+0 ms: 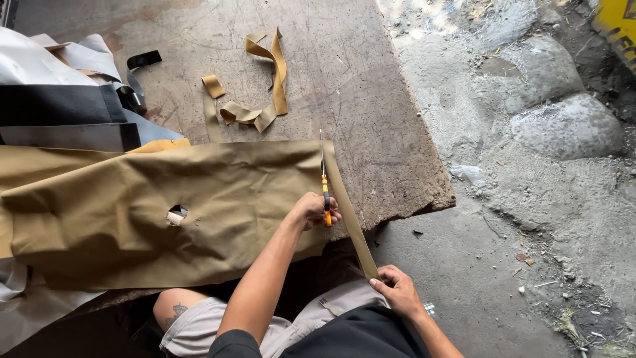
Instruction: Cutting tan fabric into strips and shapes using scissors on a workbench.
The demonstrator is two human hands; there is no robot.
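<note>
A large sheet of tan fabric (165, 212) with a small hole (176, 213) lies over a worn wooden board (371, 99). My left hand (313, 211) is shut on orange-handled scissors (324, 185), whose blades point away from me along the fabric's right edge. A narrow tan strip (348, 212), partly cut from that edge, runs down toward me. My right hand (397, 290) pinches the strip's near end just above my lap.
Loose tan strips (262, 99) lie curled on the board beyond the fabric. Grey, white and black sheets (59, 106) are stacked at the left. Rough concrete ground with stones (563, 122) lies to the right. My knees in light shorts (199, 325) are below.
</note>
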